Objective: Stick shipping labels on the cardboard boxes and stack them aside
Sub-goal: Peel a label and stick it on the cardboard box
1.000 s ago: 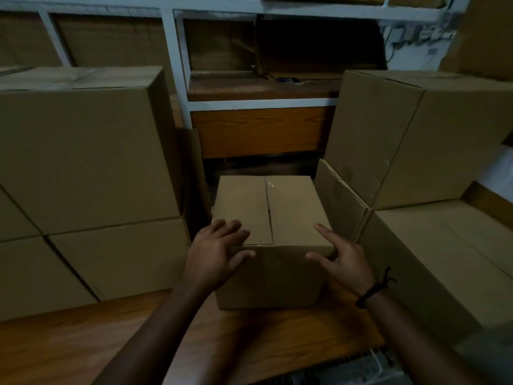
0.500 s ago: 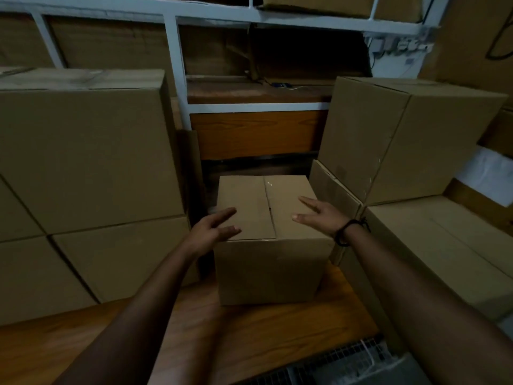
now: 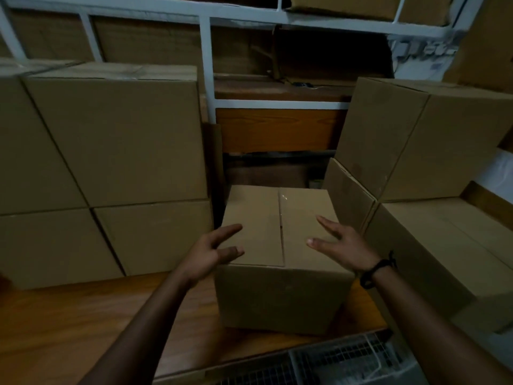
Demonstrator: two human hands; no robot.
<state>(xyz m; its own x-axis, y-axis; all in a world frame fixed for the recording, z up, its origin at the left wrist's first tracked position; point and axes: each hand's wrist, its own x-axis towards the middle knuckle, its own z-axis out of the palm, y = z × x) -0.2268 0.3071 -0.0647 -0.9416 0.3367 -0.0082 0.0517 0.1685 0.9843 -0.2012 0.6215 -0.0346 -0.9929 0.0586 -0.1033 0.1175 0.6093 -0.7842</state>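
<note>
Centrally one box (image 3: pixel 277 297); left hand (image 3: pixel 206 255), right hand (image 3: pixel 342 244) spread

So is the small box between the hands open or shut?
Shut: the small box has both top flaps flat, meeting at a centre seam.

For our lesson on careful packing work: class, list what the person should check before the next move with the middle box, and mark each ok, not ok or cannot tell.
1. Box flaps closed, seam taped: ok.
2. Label on the box: not ok; none on its top or front, other faces hidden.
3. Left hand open at the box's left top edge: ok.
4. Right hand open over the top's right side: ok.
5. Hands touching the box: cannot tell.
6. Bare top on the low right box for stacking: ok.
</note>
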